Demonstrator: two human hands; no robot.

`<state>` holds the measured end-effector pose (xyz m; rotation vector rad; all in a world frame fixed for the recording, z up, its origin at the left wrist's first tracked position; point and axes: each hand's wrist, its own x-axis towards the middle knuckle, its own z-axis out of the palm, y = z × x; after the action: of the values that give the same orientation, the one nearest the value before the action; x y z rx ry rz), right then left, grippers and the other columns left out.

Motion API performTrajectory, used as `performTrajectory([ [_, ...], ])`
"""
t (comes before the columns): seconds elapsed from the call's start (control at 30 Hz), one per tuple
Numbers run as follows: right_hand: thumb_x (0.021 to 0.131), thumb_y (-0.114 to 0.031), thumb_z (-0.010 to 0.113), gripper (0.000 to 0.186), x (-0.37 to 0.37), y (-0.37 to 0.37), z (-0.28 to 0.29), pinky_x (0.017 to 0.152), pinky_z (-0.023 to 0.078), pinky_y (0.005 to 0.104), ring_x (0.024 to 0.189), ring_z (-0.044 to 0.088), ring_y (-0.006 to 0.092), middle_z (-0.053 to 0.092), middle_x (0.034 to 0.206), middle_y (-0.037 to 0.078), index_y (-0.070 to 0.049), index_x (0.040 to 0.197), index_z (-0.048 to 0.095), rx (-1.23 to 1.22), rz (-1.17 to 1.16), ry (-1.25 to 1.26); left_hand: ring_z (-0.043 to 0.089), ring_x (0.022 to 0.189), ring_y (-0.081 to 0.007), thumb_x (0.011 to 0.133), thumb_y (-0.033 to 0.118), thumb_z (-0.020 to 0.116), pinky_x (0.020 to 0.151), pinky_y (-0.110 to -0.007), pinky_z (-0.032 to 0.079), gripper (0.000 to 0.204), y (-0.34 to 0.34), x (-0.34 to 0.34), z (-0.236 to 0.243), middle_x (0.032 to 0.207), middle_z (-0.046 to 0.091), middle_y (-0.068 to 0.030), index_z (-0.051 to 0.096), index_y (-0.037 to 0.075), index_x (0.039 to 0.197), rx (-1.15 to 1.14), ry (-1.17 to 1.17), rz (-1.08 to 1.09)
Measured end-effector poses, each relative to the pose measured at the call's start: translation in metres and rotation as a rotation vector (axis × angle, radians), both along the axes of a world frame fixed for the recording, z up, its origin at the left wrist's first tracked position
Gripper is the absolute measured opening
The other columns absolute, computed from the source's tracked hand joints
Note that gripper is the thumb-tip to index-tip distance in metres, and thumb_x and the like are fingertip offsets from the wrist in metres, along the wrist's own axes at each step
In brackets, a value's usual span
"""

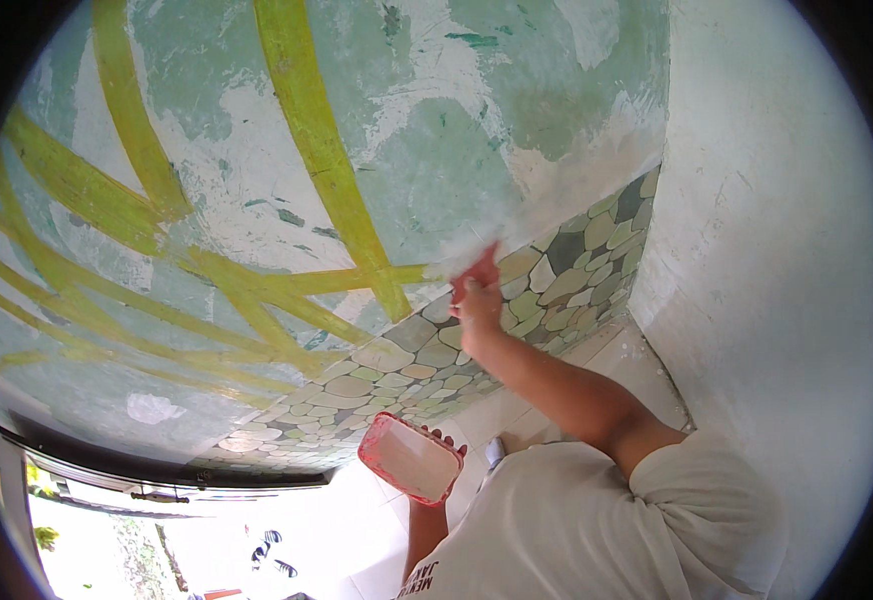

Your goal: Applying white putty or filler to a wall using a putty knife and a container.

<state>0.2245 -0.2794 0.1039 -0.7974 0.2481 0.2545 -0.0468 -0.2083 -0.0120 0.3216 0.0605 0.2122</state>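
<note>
My right hand [480,312] grips a red putty spreader [479,270], its edge against the green wall [437,170] just above a stone-patterned tile band [557,285]. The spreader is smeared by motion. Whitish patches of filler lie on the wall around it. Lower down and nearer my body, my left hand [450,440] holds a red rectangular tub [410,458] from beneath, its fingers showing past the far right rim. Pale paste coats the inside of the tub and smears its red rim.
Yellow-green painted bands [332,160] cross the wall on the left. A plain white wall [757,250] meets it at a corner on the right. Pale floor tiles [607,365] run below. At lower left is a bright opening with a dark frame [257,478]; sandals [269,540] lie there.
</note>
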Motion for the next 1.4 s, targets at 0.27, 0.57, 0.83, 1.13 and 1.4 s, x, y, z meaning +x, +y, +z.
performTrajectory([
  [0.27, 0.086, -0.014, 0.043, 0.028, 0.074, -0.011, -0.042, 0.047, 0.039, 0.0280, 0.054, 0.046, 0.0092, 0.048, 0.070, -0.004, -0.021, 0.113, 0.043, -0.171, -0.017, 0.056, 0.046, 0.120, -0.0325, 0.088, 0.048, 0.050, 0.101, -0.060, 0.032, 0.062, -0.008, 0.002, -0.004, 0.132, 0.047, -0.0128, 0.036, 0.011, 0.135, -0.034, -0.059, -0.070],
  [0.57, 0.084, -0.006, 0.049, 0.044, 0.031, 0.005, 0.098, 0.059, 0.043, 0.0260, 0.074, 0.052, 0.0109, 0.052, 0.097, 0.004, -0.007, 0.126, 0.039, -0.006, -0.057, -0.347, 0.050, 0.116, -0.0331, 0.087, 0.050, 0.050, 0.099, -0.061, 0.033, 0.057, -0.012, 0.015, -0.007, 0.127, 0.051, -0.0109, 0.043, 0.014, 0.131, -0.007, 0.049, -0.118],
  [0.83, 0.092, -0.012, 0.049, 0.027, -0.029, -0.057, 0.018, 0.054, 0.044, 0.0240, 0.071, 0.052, 0.0068, 0.055, 0.097, 0.001, -0.008, 0.118, 0.046, 0.139, 0.135, -0.440, 0.051, 0.115, -0.0340, 0.086, 0.052, 0.049, 0.099, -0.061, 0.033, 0.058, -0.014, 0.027, -0.006, 0.125, 0.052, -0.0117, 0.044, 0.012, 0.128, 0.022, 0.061, -0.118],
  [1.13, 0.088, -0.005, 0.053, 0.024, -0.074, -0.195, -0.120, 0.077, 0.047, 0.0263, 0.092, 0.056, 0.0110, 0.057, 0.100, 0.001, -0.006, 0.112, 0.049, -0.118, 0.069, -0.159, 0.044, 0.123, -0.0337, 0.088, 0.049, 0.049, 0.105, -0.059, 0.027, 0.060, -0.028, 0.047, -0.005, 0.131, 0.048, -0.0144, 0.042, 0.010, 0.132, -0.077, -0.027, -0.316],
  [1.4, 0.083, -0.002, 0.059, 0.032, -0.101, -0.244, -0.094, 0.075, 0.049, 0.0274, 0.085, 0.058, 0.0129, 0.058, 0.097, 0.004, -0.004, 0.113, 0.050, -0.235, -0.113, -0.039, 0.050, 0.117, -0.0340, 0.085, 0.053, 0.049, 0.101, -0.061, 0.030, 0.060, -0.040, 0.097, -0.011, 0.129, 0.051, -0.0125, 0.044, 0.012, 0.130, -0.056, 0.059, -0.516],
])
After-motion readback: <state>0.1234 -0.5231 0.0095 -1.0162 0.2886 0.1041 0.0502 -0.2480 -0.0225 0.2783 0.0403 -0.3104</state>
